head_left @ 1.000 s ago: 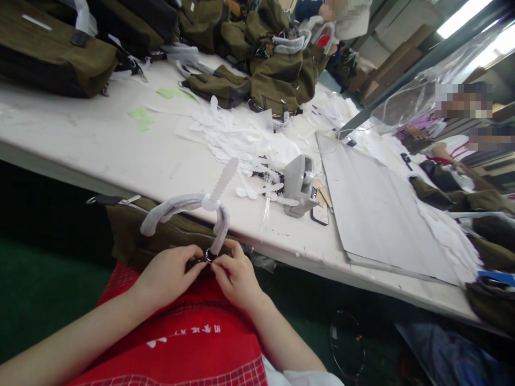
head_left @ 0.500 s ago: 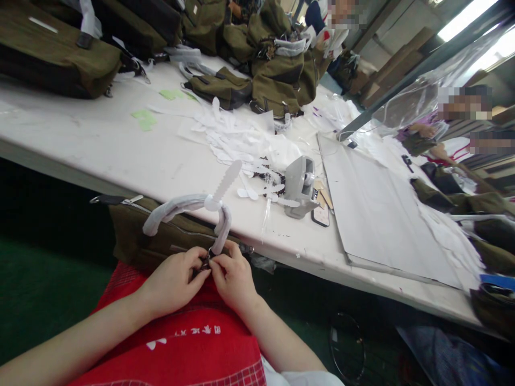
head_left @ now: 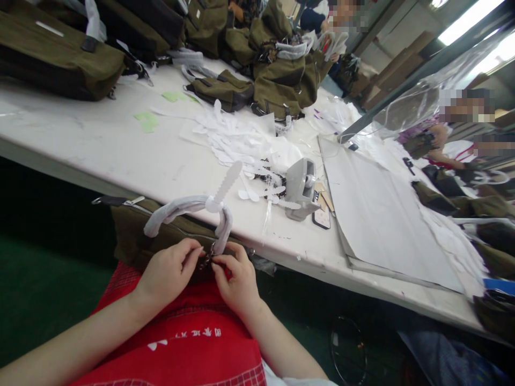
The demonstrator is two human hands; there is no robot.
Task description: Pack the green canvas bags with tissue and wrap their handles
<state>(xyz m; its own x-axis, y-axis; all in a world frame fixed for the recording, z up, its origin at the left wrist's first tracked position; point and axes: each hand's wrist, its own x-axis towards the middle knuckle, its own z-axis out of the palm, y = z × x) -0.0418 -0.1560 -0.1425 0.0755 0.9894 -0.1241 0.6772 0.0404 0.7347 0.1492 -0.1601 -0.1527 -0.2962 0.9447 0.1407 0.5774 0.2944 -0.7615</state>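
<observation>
Right hand pinches dark hardware at wrapped handle, 4 o'clock end, apparently to steady it; left hand grip unclear

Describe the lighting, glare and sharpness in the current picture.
Head view: the lamp is blown out to white; head view: glare streaks the clear plastic; head view: the floor sinks into deep shadow; head view: the fitting between left hand and right hand is too small and soft to make out.
</observation>
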